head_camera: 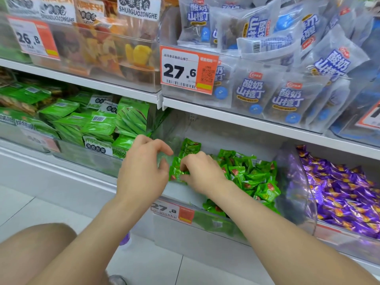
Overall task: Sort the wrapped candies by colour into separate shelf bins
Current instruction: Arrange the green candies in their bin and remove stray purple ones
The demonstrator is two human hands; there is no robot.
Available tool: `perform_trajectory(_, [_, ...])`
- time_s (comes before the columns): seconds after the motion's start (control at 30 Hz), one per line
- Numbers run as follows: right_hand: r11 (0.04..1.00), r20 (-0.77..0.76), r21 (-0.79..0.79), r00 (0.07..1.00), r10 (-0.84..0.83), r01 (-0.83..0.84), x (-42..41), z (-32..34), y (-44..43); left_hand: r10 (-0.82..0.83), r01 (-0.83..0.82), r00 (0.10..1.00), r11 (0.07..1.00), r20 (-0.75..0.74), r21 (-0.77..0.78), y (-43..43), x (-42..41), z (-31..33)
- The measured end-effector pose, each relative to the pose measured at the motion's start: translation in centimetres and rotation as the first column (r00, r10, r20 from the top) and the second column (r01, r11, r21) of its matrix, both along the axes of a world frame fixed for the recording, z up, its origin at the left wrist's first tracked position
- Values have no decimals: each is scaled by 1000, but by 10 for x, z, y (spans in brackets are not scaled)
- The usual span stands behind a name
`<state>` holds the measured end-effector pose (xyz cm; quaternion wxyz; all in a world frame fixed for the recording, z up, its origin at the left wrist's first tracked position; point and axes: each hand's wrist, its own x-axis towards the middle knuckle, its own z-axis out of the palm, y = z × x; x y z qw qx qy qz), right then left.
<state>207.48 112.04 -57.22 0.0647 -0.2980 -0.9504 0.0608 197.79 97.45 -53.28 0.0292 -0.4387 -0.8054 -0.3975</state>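
In clear bin, right hand pinching green candies

My right hand hid part of the green candies it pinched, so I couldn't count them. Whether my left hand gripped the clear bin wall, I couldn't tell. The purple candies ran off the right edge; the lower price tag was blurred.

Loose heap of green wrapped candies in clear middle bin, purple wrapped candies piled in adjoining clear right bin
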Motion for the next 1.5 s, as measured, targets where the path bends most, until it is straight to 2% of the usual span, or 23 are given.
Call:
perform_trajectory(0.13, [986, 25, 159, 999, 48, -51, -5, -3, 2, -16, 16, 1000, 1000, 0, 6, -1, -2, -1])
perform_trajectory(0.33, [990, -18, 136, 999, 43, -40, 2, 9, 1, -44, 45, 997, 999, -56, 11, -6, -2, -1])
perform_trajectory(0.4, [996, -72, 62, 995, 64, -60, 11, 22, 5, -86, 89, 987, 996, -133, 19, -8, -1, -2])
perform_trajectory(0.43, [995, -54, -28, 994, 99, -100, 18, 27, 7, -118, 123, 978, 992, -170, 18, -9, 0, -3])
perform_trajectory(0.5, [949, 92, -258, 974, 210, -180, 34, 35, 7, -176, 181, 958, 984, -228, 1, -9, 3, -4])
perform_trajectory(0.57, [895, 266, -405, 912, 313, -189, 45, 32, 4, -207, 207, 944, 978, -258, -27, -6, 5, -6])
perform_trajectory(0.63, [886, 352, -418, 863, 363, -202, 47, 24, 1, -230, 228, 935, 973, -270, -40, -3, 6, -9])
perform_trajectory(0.7, [894, 360, -389, 857, 370, -222, 42, 19, -4, -251, 248, 927, 968, -279, -46, -1, 6, -11])
perform_trajectory(0.8, [915, 283, -342, 905, 318, -215, 38, 20, -6, -260, 262, 927, 965, -269, -29, 3, 9, -12])
perform_trajectory(0.9, [906, -17, -389, 984, 177, -170, 40, 28, 2, -266, 277, 934, 961, -238, 15, 7, 10, -10])
perform_trajectory(0.93, [865, -138, -473, 983, 117, -169, 43, 36, 5, -288, 300, 933, 954, -216, 26, 7, 11, -8])
perform_trajectory(1.0, [699, -298, -683, 955, -6, -209, 53, 49, 7, -358, 367, 925, 929, -123, 52, 6, 15, -4])
perform_trajectory(1.1, [429, -397, -848, 909, -126, -311, 70, 61, 3, -422, 407, 897, 905, 130, 123, 5, 19, 0])
perform_trajectory(1.17, [328, -421, -877, 890, -173, -351, 78, 65, 1, -387, 359, 892, 921, 233, 154, 5, 17, 2])
perform_trajectory(1.2, [327, -427, -874, 888, -170, -358, 82, 69, 0, -356, 323, 899, 932, 256, 163, 4, 16, 3])
perform_trajectory(1.23, [385, -434, -853, 889, -145, -353, 85, 72, -2, -327, 289, 904, 942, 274, 170, 3, 15, 4])
perform_trajectory(1.3, [565, -450, -756, 889, -84, -330, 88, 74, -7, -295, 248, 894, 953, 338, 176, 2, 13, 5])
perform_trajectory(1.37, [654, -460, -698, 883, -98, -291, 87, 71, -11, -279, 239, 882, 959, 379, 152, 1, 13, 4])
perform_trajectory(1.43, [647, -443, -723, 881, -166, -242, 83, 68, -13, -269, 228, 861, 963, 431, 146, 1, 11, 3])
perform_trajectory(1.5, [591, -426, -774, 878, -218, -229, 80, 67, -15, -248, 202, 869, 968, 428, 151, -1, 9, 5])
